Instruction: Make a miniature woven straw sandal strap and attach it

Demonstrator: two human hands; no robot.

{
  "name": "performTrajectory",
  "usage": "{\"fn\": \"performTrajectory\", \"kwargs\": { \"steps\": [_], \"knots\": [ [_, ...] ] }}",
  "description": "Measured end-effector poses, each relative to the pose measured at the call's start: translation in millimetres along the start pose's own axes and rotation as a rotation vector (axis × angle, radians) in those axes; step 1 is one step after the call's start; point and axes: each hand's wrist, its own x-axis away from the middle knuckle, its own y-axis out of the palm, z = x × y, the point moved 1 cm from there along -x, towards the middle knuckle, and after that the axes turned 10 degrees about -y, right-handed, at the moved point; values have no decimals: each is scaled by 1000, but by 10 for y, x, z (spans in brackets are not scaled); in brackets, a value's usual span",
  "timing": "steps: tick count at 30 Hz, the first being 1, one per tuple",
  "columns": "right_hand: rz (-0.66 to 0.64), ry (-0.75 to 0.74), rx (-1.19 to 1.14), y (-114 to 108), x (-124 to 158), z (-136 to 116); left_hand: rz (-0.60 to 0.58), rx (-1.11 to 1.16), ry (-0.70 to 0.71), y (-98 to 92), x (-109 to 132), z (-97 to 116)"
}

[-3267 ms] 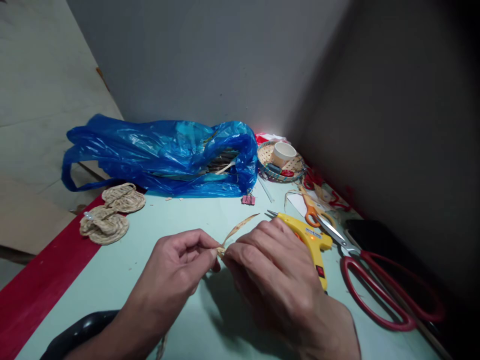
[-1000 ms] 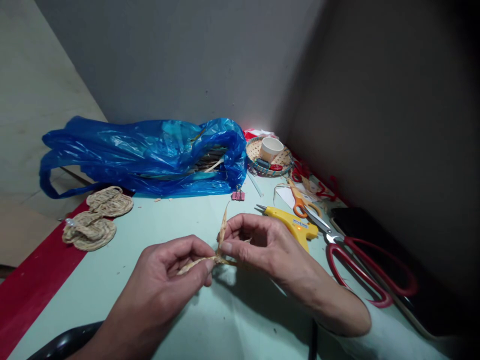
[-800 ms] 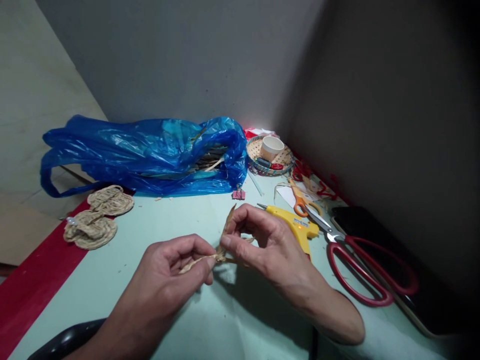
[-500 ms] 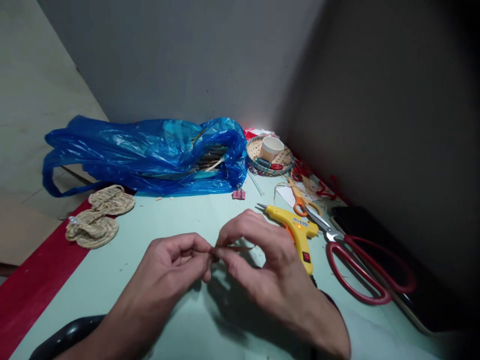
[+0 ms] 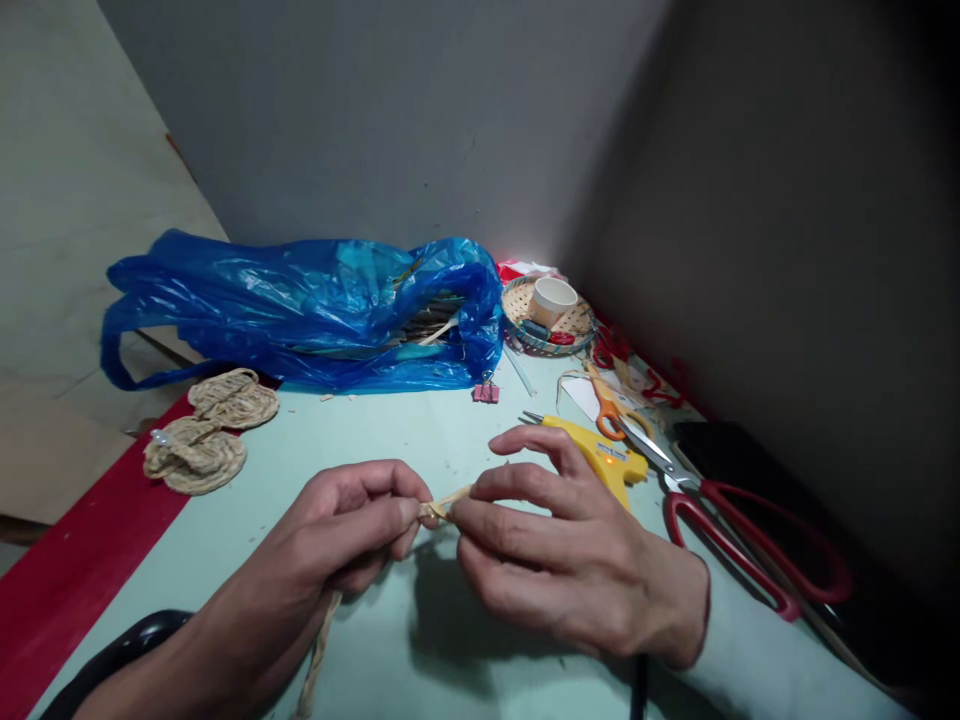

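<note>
Between my two hands runs a thin, pale straw-coloured cord of plant fibre [image 5: 436, 511], apparently twisted or braided. My left hand [image 5: 352, 530] pinches it between thumb and forefinger, and a tail of the same cord hangs below that hand toward the near edge. Right beside it, the fingertips of my right hand [image 5: 555, 550] close on the cord's other side, its upper fingers raised. Part of the cord is hidden by the fingers. Behind my right hand lies a yellow glue gun [image 5: 611, 462], partly covered, its orange light glowing.
A blue plastic bag [image 5: 300, 300] lies at the back. Woven fibre pieces [image 5: 196, 455] rest at left. Rightward are red-handled scissors [image 5: 679, 478], orange scissors [image 5: 609, 420] and a dark flat device [image 5: 724, 445]. A pink binder clip [image 5: 486, 394] and a basket [image 5: 525, 338] holding a cup [image 5: 553, 300] stand farther back.
My right hand has turned and spread its upper fingers while still pinching. More pale cord shows between the hands, and its tail now shows below my left hand. The view has shifted slightly.
</note>
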Motion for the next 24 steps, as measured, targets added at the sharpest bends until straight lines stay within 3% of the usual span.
{"fn": "performTrajectory", "kwargs": {
  "steps": [3, 8, 10, 15, 19, 22, 24],
  "knots": [
    [12, -18, 20, -30, -4, 0, 8, -55, 11, 9, 15, 4],
    [-177, -158, 87, -100, -51, -53, 85, -67, 8, 46, 20, 16],
    [-197, -190, 118, -105, -60, -90, 94, -53, -5, 57, 24, 13],
    [-226, -170, 96, -38, -46, -170, 110, -80, -11, 66, 23, 2],
    [-101, 63, 6, -56, -53, -178, 215, -131, 80, 86, 29, 36],
    [63, 459, -146, -105, -83, -163, 271, -178, 136, 117, 32, 43],
    [56, 695, -310, -92, -97, -167, 305, -230, 198, 140, 28, 24]
  ]
}}
